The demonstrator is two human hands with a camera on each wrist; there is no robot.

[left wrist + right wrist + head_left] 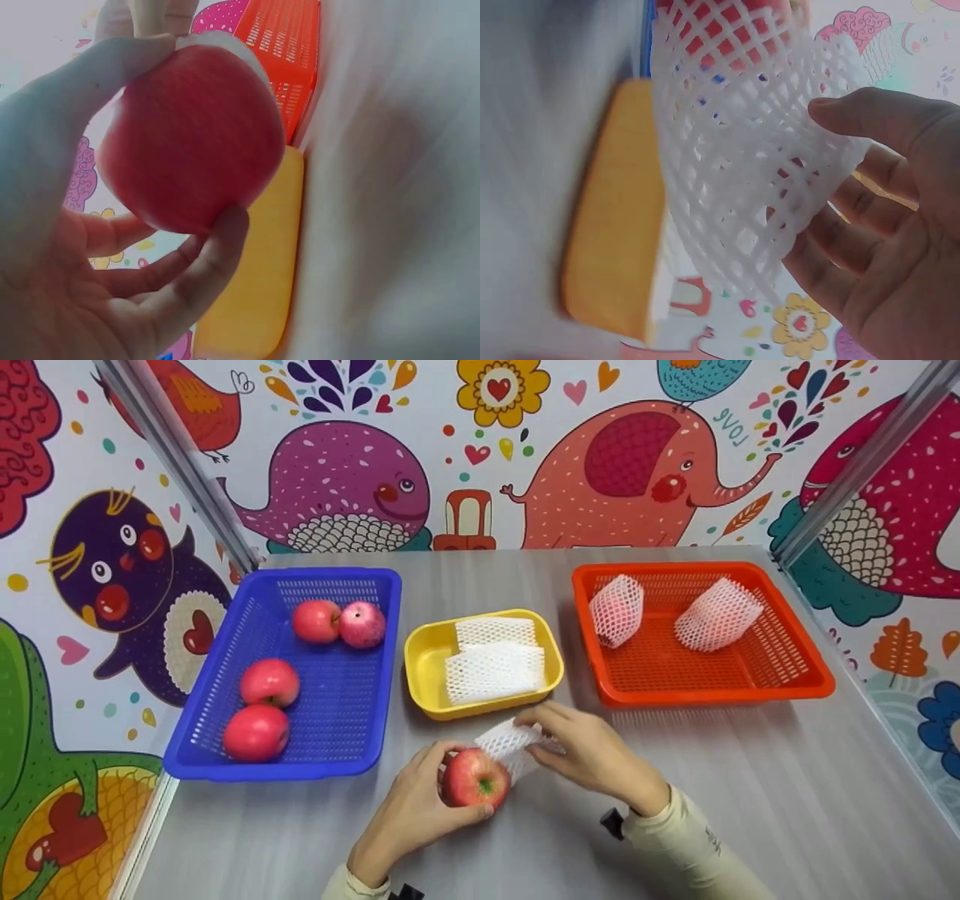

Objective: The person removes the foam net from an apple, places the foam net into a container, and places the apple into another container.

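Note:
My left hand [416, 802] grips a red apple [478, 780], thumb on one side and fingers on the other; the stem end faces up in the head view. In the left wrist view, the smooth red side of the apple [195, 139] fills the middle. A white foam net sleeve [735, 142] covers the apple's far side, its loose end stretching toward my right hand [592, 750]. My right hand pinches that loose end between thumb and fingers, as the right wrist view shows. How far the net reaches round the apple is partly hidden.
On the left stands a blue basket [277, 771] with several bare apples. A yellow tray [427, 660] in the middle holds flat foam nets [495, 671]. The red basket [712, 694] at right contains two netted apples [718, 615]. Printed walls border the grey table [750, 765].

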